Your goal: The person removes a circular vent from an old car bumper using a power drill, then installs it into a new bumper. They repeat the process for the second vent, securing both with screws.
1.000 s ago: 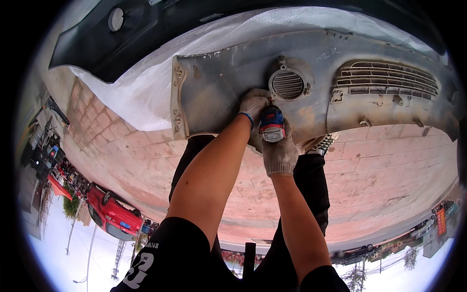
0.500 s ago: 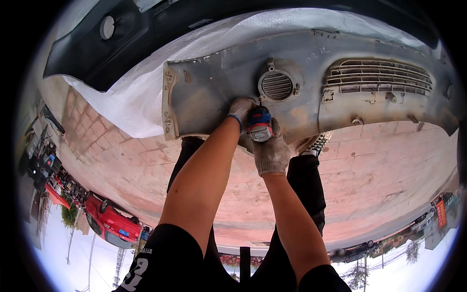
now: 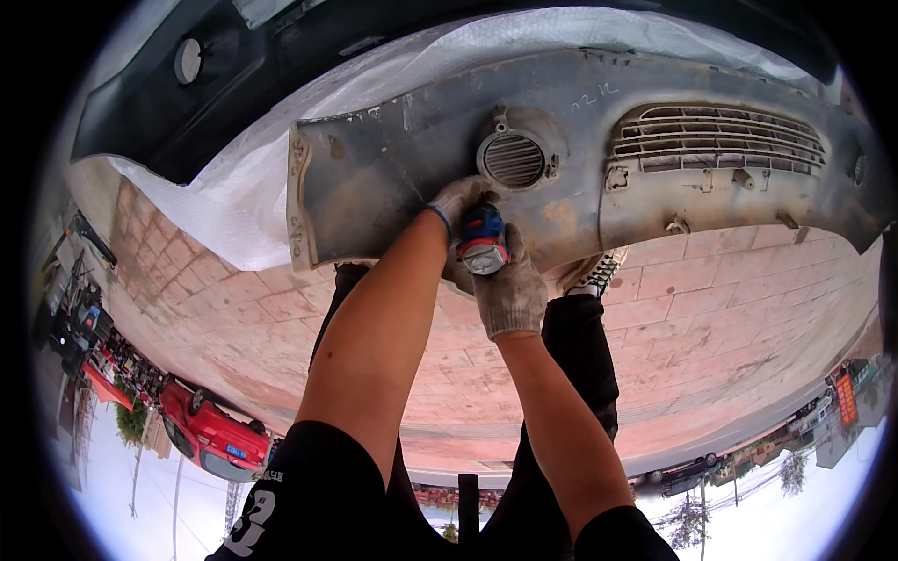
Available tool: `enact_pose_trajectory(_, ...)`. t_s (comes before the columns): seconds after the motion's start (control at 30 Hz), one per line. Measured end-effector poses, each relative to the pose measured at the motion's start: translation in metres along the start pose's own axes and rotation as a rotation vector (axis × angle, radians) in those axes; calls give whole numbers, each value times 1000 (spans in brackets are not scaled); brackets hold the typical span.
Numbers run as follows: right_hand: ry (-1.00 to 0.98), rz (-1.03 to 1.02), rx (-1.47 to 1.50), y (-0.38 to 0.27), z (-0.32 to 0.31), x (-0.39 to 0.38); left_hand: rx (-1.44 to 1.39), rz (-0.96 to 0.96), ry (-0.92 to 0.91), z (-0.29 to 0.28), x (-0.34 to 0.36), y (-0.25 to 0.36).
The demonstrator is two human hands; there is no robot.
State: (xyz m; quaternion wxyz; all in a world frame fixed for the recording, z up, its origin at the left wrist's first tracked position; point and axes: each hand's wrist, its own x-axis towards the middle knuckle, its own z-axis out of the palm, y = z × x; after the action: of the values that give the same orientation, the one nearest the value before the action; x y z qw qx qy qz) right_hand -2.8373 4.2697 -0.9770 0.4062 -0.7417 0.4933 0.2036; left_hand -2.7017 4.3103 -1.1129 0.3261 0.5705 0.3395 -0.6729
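Note:
A worn grey car bumper (image 3: 365, 178) lies inner side up, with a round louvred vent (image 3: 513, 157) near its middle and a slatted grille (image 3: 720, 140) to the right. My right hand (image 3: 510, 290), in a grey knit glove, grips a blue, red and grey power drill (image 3: 482, 238) just below the round vent. The drill's front end points toward the vent. My left hand (image 3: 460, 196), also gloved, is closed at the drill's front end, beside the vent's lower rim; what its fingers hold is hidden.
A black bumper panel (image 3: 150, 112) lies beyond the grey one, with white bubble wrap (image 3: 201, 215) beneath and between them. My legs and a checkered shoe (image 3: 599, 271) are below the bumper on pink paving (image 3: 692, 309). A red car (image 3: 210, 425) and more vehicles stand in the distance.
The bumper and both hands with the drill appear shifted left in the view. My hands remain at the lower edge of the round vent.

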Motion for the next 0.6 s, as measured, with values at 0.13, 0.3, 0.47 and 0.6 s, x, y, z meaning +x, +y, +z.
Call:
enact_pose_trajectory(0.13,11,-26,0,1,-2,-3,53,29,15,-2,10,-2)
enact_pose_trajectory(0.3,-30,19,41,-1,-14,-5,117,60,34,-2,15,-2)
enact_pose_trajectory(0.47,68,30,70,22,-36,-14,-94,-10,99,15,-13,-13)
enact_pose_trajectory(0.6,284,122,382,78,-13,4,30,-38,93,24,-38,-8)
